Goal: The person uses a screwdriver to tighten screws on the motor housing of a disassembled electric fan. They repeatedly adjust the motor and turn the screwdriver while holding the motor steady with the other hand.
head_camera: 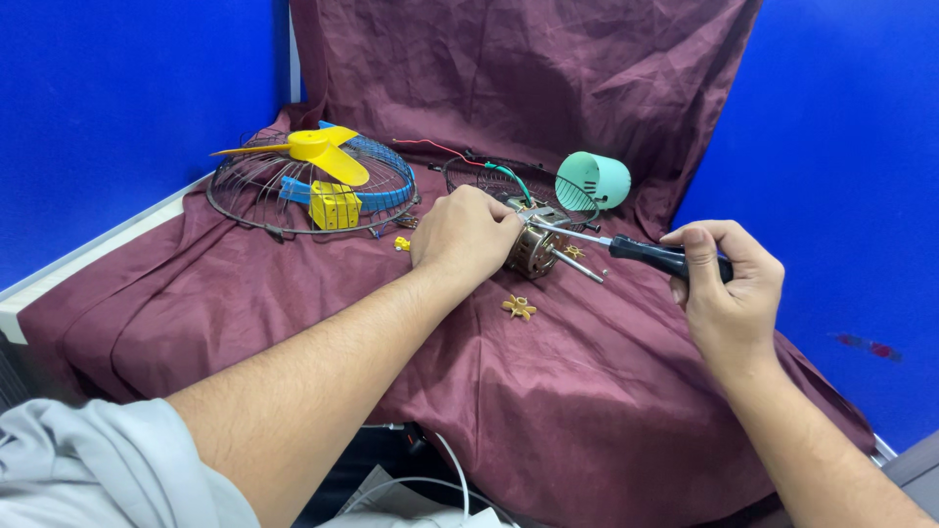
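— Hands, two: left hand [464, 235] closed over one fan motor [533, 249] near the desk's middle; right hand [722, 284] clenched round one black-handled screwdriver [626, 246], tip at the motor.

— Surroundings?

— One maroon cloth [587, 391] covering the desk. Wire grilles, two: one [256, 191] toward the left edge holding one yellow blade [318, 149], one [489, 176] behind the motor. One green cap [594, 180] beside it. One star-shaped nut [518, 307] lying before the motor.

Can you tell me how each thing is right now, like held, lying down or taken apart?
left hand: closed on the fan motor
fan motor: bare, held on the cloth
right hand: gripping the screwdriver
screwdriver: tip at the motor
yellow fan blade: off, lying on a wire grille
green cover: off, on its side
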